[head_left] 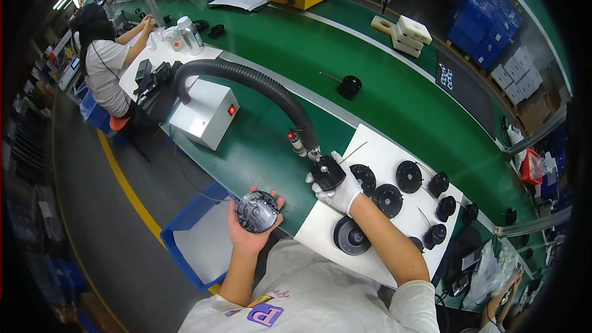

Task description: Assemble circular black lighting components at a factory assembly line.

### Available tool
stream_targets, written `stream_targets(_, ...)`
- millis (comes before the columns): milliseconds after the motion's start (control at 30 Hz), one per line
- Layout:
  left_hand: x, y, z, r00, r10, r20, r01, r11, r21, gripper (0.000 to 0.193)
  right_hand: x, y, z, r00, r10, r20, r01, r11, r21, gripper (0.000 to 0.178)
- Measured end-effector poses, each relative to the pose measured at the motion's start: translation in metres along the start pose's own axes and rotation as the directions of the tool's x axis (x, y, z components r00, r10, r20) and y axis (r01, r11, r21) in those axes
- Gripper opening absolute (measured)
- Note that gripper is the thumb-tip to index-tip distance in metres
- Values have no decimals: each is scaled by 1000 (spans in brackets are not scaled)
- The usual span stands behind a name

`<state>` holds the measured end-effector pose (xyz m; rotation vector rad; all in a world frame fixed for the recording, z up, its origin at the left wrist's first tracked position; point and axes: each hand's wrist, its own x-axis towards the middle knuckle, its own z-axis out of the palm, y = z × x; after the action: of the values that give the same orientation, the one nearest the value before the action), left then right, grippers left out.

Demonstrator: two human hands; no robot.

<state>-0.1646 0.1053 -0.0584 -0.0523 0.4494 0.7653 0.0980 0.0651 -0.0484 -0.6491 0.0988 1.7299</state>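
Note:
My bare left hand (248, 242) is closed around the rim of a round black part with a clear, shiny face (258, 211), held over the table's near edge. My right hand (343, 196), in a white glove, grips a black cup-shaped part (328, 172) with a thin wire sticking out. That part is right under the nozzle (313, 153) at the end of a black corrugated hose (259, 75); whether they touch I cannot tell. Beneath my right forearm, a white sheet (320, 225) bears several round black discs (387, 200) and smaller black parts with wires (435, 234).
The hose rises from a white box (206, 114) with a red switch. A blue bin (185, 234) stands at the table's left side. Across the green conveyor (296, 49) lies another black part (349, 87). A co-worker (105, 61) sits at far left; another person's hands (509, 290) show at lower right.

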Motion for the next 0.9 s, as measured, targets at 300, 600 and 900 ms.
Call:
stream_targets(300,13,1,-8,952,-64,298,92,992,-82,53,28,-12,-5,1000,15,8,-16,998,60,44)
stream_targets(600,78,-33,31,904,-274,329,341,925,-165,55,-51,-23,-23,961,-254,109,246,966,85,52)
stream_targets(900,127,-81,59,880,-353,317,417,894,-163,51,-151,6,29,870,-483,99,419,831,366,52)
